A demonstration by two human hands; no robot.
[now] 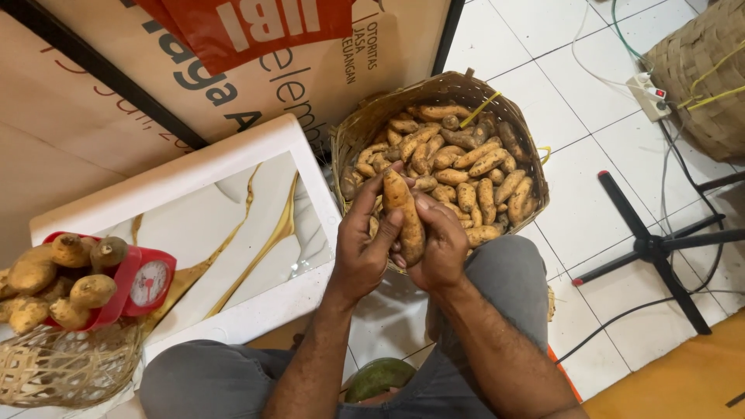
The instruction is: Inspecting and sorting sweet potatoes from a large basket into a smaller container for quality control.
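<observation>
We saw both hands closed around one long orange-brown sweet potato (405, 217), held upright just above the near rim of the round woven bamboo basket (353, 136). The left hand (362, 247) wrapped it from the side, fingers curled over its lower half and thumb up along the skin. The right hand (442, 247) gripped the bottom end from the other side, so the two hands touched each other around it.

The basket sat on the white tiled floor (574, 209) and was filled with a heap of similar orange-brown tubers (466, 167) (a thin yellow strap (481, 109) showed at the far rim). Left of the basket stood a white plastic table with a marbled gold-veined top (233, 225). On it, at the far left edge, a red kitchen scale with a round dial (147, 283) carried several more tubers (70, 283), and a smaller open-weave basket (66, 365) lay just below it. To the right we noted a black tripod stand (656, 244), loose cables (667, 186), a white power strip (648, 93), and another woven basket (706, 70) in the corner. Grey trousers (504, 271) covered the knees.
</observation>
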